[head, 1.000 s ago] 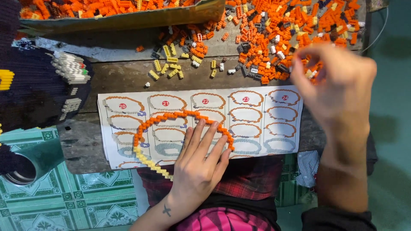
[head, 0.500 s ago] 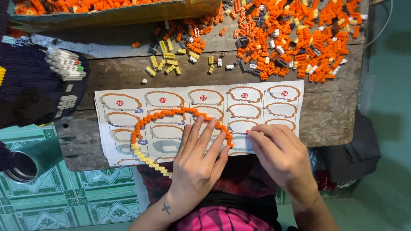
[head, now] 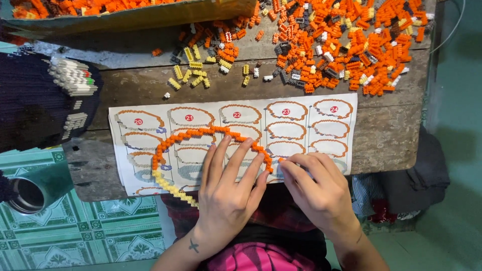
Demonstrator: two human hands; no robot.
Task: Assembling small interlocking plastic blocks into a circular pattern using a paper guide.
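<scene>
Right hand (head: 321, 193) back down from the loose brick pile a second ago, now parked at the right-hand end of the orange brick arc (head: 211, 134), fingertips pinched together right where the arc stops (something tiny probably between them, but too small to tell for sure). Left hand (head: 228, 193) flat and spread, fingers fanned across the inside of the arc, pressing it onto the instruction sheet (head: 331, 128), gripping nothing, just pinning; same spot as a moment before. Looks like one more piece going onto the open end, so the curve growing bit by bit, with plenty of loop left to close. Arc itself lying on the paper near the front edge of the worn wooden table (head: 386, 135), with a yellow strip of bricks (head: 173, 188) trailing off its lower left end toward the lap. Further out: big scatter of orange bricks (head: 351, 45) across the back right, a smaller bunch of yellow pieces (head: 193, 73) back left, a cardboard tray (head: 135, 17) full of more orange along the far edge. Dark built model (head: 40, 100) sitting at the left, metal cup (head: 25, 193) down on the green tiled floor (head: 85, 236). Nothing really blocking the join, though the left fingertips crowd close to it.
</scene>
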